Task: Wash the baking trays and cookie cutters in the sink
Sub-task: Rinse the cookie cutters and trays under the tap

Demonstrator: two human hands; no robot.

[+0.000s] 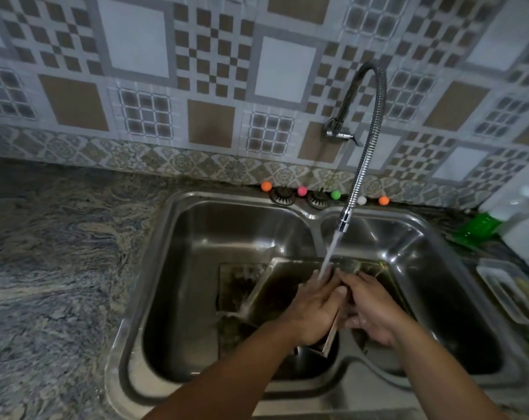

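Trays (269, 291) lie dark in the sink (196, 298) under the running tap (343, 221), both hands, left (316, 307) and right (374, 307), gripping one's rim mid-rinse; turning it to rinse the other side likely comes next.

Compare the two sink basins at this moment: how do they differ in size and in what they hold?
The left basin is clearly wider than the right basin. A dark baking tray lies tilted mostly in the left basin, its corner propped over the divider, while the right basin shows little beyond the right hand. The faucet nozzle hangs over the divider, and its stream lands by the left hand. Both are shiny steel.
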